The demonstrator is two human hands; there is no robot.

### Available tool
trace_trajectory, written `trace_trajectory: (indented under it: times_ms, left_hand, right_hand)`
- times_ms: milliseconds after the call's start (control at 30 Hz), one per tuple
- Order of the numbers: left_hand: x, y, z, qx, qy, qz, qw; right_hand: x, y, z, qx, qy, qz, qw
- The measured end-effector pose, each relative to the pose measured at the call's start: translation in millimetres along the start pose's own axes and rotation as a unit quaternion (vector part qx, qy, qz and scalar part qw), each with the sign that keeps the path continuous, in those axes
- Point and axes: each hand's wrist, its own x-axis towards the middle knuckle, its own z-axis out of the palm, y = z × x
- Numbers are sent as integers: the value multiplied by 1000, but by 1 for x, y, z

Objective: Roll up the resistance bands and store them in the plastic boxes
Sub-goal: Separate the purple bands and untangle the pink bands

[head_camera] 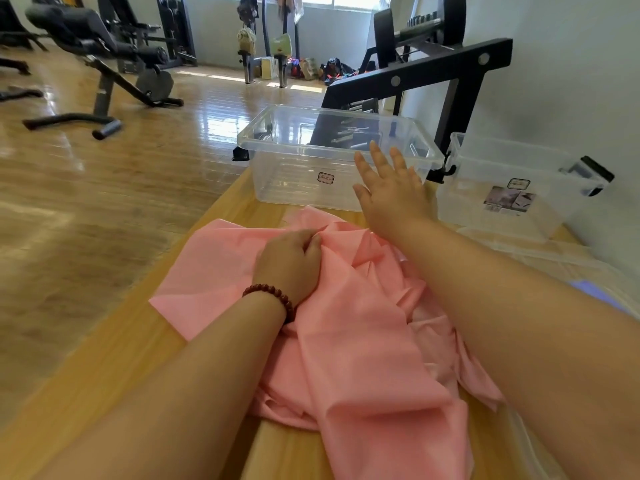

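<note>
At mid-frame, your left hand grips the unrolled pink band, right hand spread loose; flatten it next, then roll.

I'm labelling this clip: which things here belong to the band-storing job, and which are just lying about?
Job: pink band, gripped by the left hand; open right hand; large clear box; smaller clear box.
Lying about: weight bench; black rack; bags by the window.
</note>
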Motion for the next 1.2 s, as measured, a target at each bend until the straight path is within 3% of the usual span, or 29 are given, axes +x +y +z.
trace_trajectory:
  times_ms: [433,567,667,800,933,1067,1133,1200]
  left_hand:
    - [-6,11,-20,21,-12,-13,1000]
    - [-14,17,-28,-6,16,2,1000]
    - [-24,20,-32,-26,43,42,998]
    - [-39,27,-37,-44,59,102,992]
    - [-56,36,-43,-90,67,102,988]
    - [-78,45,-48,-249,61,2,966]
    - [-89,54,-52,-342,43,-24,938]
    - [-97,63,-56,-380,28,-23,924]
  right_hand:
    - [-15,-3,-14,-14,3,-3,1000]
    - [-35,-10,-28,66,23,1,998]
    - [-70,-21,-42,225,48,30,973]
    - [-109,-37,-48,428,-42,131,893]
    - [-129,-36,-45,454,26,136,880]
    - [-155,-33,-56,479,104,152,858]
    - [-166,-34,-60,495,80,163,850]
    - [-175,-38,-64,508,-1,176,843]
